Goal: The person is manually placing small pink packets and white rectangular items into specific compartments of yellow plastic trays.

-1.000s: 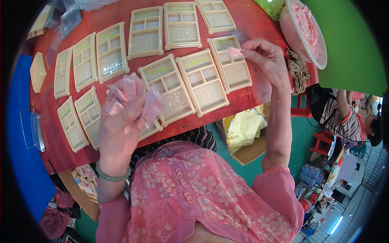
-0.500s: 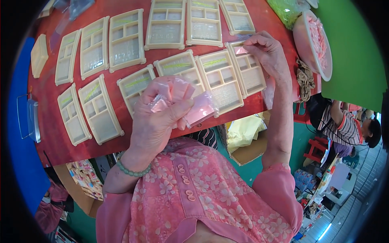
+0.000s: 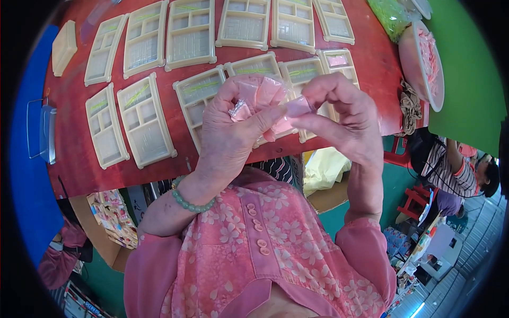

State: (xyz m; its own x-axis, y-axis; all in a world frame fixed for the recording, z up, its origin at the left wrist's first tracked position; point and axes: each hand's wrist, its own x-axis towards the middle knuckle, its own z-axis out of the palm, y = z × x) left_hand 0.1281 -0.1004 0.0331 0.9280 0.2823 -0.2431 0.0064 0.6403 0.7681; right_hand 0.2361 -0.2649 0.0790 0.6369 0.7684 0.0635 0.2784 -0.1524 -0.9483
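My left hand point(image 3: 225, 135) is closed around a bunch of small pink plastic packets point(image 3: 260, 93). The thumb and fingertips of my right hand point(image 3: 350, 124) pinch one pink packet point(image 3: 298, 107) at the edge of that bunch, right beside my left thumb. Both hands hover over the near row of cream compartment trays point(image 3: 147, 140). Another pink packet point(image 3: 337, 61) lies in the top compartment of the rightmost near tray, which my right hand partly covers. Most other trays have yellow-green strips point(image 3: 138, 95) in their top compartment.
Two rows of trays stand on the red table point(image 3: 69, 132). At the right edge are a pale bowl point(image 3: 437, 98) of pink packets, a bag of green pieces point(image 3: 386, 18) and a brown cloth point(image 3: 410, 108). Cardboard boxes point(image 3: 328, 200) sit below the table edge. A person point(image 3: 456, 168) is at far right.
My right hand has moved from the rightmost near tray back to the bunch and now pinches a packet there. A pink packet remains in that tray. The view has shifted slightly.
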